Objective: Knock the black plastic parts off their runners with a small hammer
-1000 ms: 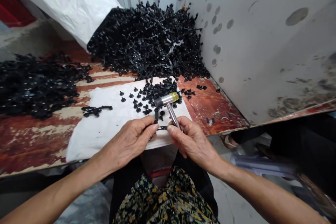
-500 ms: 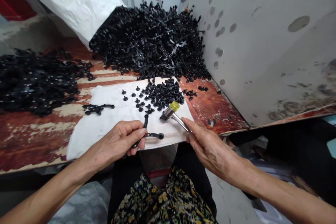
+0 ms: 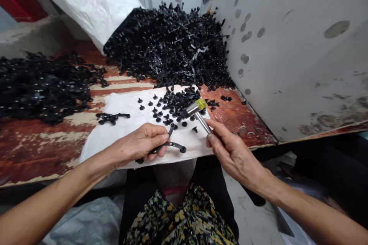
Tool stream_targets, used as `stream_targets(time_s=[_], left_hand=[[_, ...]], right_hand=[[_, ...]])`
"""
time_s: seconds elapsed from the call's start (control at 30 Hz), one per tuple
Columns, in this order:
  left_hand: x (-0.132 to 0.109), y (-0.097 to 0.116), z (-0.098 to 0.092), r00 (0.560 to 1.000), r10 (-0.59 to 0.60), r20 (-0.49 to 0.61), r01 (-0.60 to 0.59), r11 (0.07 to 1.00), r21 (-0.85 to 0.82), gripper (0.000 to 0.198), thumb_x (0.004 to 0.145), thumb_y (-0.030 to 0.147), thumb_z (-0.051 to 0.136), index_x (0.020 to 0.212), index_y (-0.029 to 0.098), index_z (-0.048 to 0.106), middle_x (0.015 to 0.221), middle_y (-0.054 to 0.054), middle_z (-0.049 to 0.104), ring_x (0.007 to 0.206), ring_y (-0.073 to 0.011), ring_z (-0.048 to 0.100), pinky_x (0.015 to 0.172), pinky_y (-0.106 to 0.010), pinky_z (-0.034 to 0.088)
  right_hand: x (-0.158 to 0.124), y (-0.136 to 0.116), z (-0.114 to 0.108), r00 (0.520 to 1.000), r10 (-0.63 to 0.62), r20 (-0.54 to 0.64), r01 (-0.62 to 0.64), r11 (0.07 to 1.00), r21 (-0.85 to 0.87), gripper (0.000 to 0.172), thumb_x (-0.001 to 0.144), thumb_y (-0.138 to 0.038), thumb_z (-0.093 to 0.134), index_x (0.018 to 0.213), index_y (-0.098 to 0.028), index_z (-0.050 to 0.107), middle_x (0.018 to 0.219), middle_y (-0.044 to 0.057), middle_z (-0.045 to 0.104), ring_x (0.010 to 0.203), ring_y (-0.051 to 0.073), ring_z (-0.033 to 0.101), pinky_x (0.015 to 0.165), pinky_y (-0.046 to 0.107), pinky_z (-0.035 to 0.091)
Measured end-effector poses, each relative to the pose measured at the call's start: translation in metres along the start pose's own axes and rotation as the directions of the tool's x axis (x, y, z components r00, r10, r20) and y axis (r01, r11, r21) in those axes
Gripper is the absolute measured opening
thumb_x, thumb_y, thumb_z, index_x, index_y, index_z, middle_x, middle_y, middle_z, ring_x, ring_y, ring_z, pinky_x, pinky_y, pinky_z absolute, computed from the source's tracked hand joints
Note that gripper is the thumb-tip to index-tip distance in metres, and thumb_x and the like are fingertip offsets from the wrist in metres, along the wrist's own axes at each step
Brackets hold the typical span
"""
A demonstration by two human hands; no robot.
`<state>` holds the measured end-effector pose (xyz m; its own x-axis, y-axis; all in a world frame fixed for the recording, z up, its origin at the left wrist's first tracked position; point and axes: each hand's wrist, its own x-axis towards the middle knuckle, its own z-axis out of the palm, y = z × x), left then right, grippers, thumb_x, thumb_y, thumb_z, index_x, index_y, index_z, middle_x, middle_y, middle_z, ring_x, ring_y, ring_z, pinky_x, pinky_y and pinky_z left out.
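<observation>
My left hand (image 3: 143, 141) is closed around a black branched part (image 3: 177, 146), whose slim arms end in round rings. This part is just above the front of a white cloth (image 3: 97, 138). In my right hand (image 3: 231, 147) is a small mallet (image 3: 192, 110) with a metal handle and a yellow face at one end. The mallet's head hangs over a heap of small black studs (image 3: 176, 101), apart from the part in my left hand. A few loose studs lie around the heap. Another black branched part (image 3: 113, 118) rests on the cloth's left side.
A large mound of black parts (image 3: 172, 42) spills from a white sack (image 3: 86, 0) at the back. Another black pile (image 3: 43, 88) covers the worn red tabletop (image 3: 37, 153) at left. A grey panel (image 3: 293, 53) stands along the right side.
The mallet has risen away from the cloth, up and to the right, uncovering a loose stud beneath. My left hand has shifted slightly up and right with the branched part. The view has shifted a little.
</observation>
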<state>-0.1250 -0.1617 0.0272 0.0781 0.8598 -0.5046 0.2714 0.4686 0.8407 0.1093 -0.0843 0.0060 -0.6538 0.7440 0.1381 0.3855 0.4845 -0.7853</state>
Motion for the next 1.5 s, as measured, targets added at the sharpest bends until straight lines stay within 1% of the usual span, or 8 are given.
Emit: stream_targets(time_s=[0.13, 0.23, 0.33, 0.67, 0.87, 1.2, 1.37, 1.5], left_hand=[[0.007, 0.005, -0.005, 0.999, -0.026, 0.042, 0.029, 0.998, -0.064, 0.044, 0.072, 0.057, 0.067, 0.065, 0.015, 0.055, 0.052, 0.003, 0.053, 0.039, -0.0043, 0.040, 0.038, -0.016, 0.029], [0.011, 0.006, -0.007, 0.997, -0.039, 0.063, 0.046, 0.992, -0.119, 0.042, 0.071, 0.054, 0.070, 0.066, 0.015, 0.054, 0.054, 0.002, 0.056, 0.037, -0.0040, 0.040, 0.036, -0.016, 0.027], [0.013, 0.006, -0.009, 0.997, -0.049, 0.062, 0.057, 0.989, -0.139, 0.041, 0.072, 0.052, 0.070, 0.065, 0.015, 0.054, 0.054, 0.002, 0.056, 0.036, -0.0035, 0.038, 0.035, -0.015, 0.025], [0.017, 0.008, -0.009, 0.996, -0.071, 0.044, 0.076, 0.989, -0.123, 0.037, 0.069, 0.049, 0.071, 0.069, 0.015, 0.057, 0.052, 0.002, 0.055, 0.035, -0.0038, 0.036, 0.033, -0.015, 0.022], [0.016, 0.007, -0.008, 0.997, -0.079, 0.025, 0.081, 0.988, -0.129, 0.037, 0.069, 0.049, 0.071, 0.068, 0.015, 0.057, 0.052, 0.002, 0.055, 0.035, -0.0035, 0.036, 0.033, -0.015, 0.022], [0.017, 0.011, -0.006, 0.996, -0.081, 0.033, 0.084, 0.994, -0.069, 0.036, 0.070, 0.049, 0.069, 0.065, 0.017, 0.054, 0.052, 0.003, 0.053, 0.036, -0.0040, 0.035, 0.033, -0.016, 0.022], [0.016, 0.013, -0.004, 0.997, -0.076, 0.021, 0.076, 0.997, -0.033, 0.035, 0.070, 0.048, 0.068, 0.063, 0.017, 0.053, 0.050, 0.004, 0.052, 0.035, -0.0035, 0.035, 0.033, -0.015, 0.020], [0.017, 0.014, -0.004, 0.997, -0.071, 0.009, 0.072, 0.997, -0.019, 0.033, 0.070, 0.045, 0.067, 0.061, 0.016, 0.052, 0.048, 0.004, 0.050, 0.033, -0.0026, 0.033, 0.032, -0.015, 0.019]], right_hand=[[-0.007, 0.012, -0.001, 0.987, 0.140, -0.082, -0.122, 0.974, 0.191, 0.039, 0.095, -0.034, 0.044, 0.129, -0.019, 0.053, 0.079, 0.003, 0.056, 0.073, 0.017, 0.055, 0.065, 0.030, 0.046], [-0.009, 0.020, 0.001, 0.976, 0.209, -0.058, -0.181, 0.931, 0.318, 0.039, 0.094, -0.037, 0.045, 0.128, -0.019, 0.051, 0.075, -0.001, 0.052, 0.062, 0.014, 0.049, 0.053, 0.027, 0.040], [-0.009, 0.025, 0.001, 0.975, 0.218, -0.028, -0.193, 0.912, 0.362, 0.041, 0.094, -0.038, 0.044, 0.127, -0.016, 0.049, 0.072, -0.003, 0.049, 0.053, 0.011, 0.042, 0.046, 0.025, 0.035], [-0.007, 0.029, 0.001, 0.976, 0.217, -0.023, -0.192, 0.903, 0.384, 0.041, 0.094, -0.039, 0.044, 0.128, -0.016, 0.047, 0.071, -0.003, 0.048, 0.051, 0.009, 0.039, 0.042, 0.023, 0.032], [-0.007, 0.029, 0.001, 0.975, 0.222, -0.015, -0.200, 0.903, 0.380, 0.041, 0.094, -0.038, 0.043, 0.128, -0.015, 0.046, 0.073, -0.003, 0.049, 0.051, 0.009, 0.040, 0.043, 0.024, 0.033], [-0.006, 0.029, 0.001, 0.973, 0.231, -0.017, -0.206, 0.899, 0.386, 0.041, 0.093, -0.039, 0.044, 0.127, -0.017, 0.048, 0.071, -0.004, 0.049, 0.051, 0.010, 0.041, 0.045, 0.024, 0.033], [-0.007, 0.030, 0.001, 0.978, 0.209, -0.027, -0.186, 0.916, 0.356, 0.042, 0.094, -0.037, 0.042, 0.129, -0.015, 0.047, 0.071, -0.003, 0.049, 0.053, 0.011, 0.042, 0.047, 0.024, 0.036], [-0.009, 0.030, 0.000, 0.981, 0.185, -0.053, -0.166, 0.952, 0.257, 0.040, 0.095, -0.035, 0.042, 0.129, -0.016, 0.051, 0.074, 0.000, 0.055, 0.060, 0.013, 0.050, 0.053, 0.026, 0.042]])
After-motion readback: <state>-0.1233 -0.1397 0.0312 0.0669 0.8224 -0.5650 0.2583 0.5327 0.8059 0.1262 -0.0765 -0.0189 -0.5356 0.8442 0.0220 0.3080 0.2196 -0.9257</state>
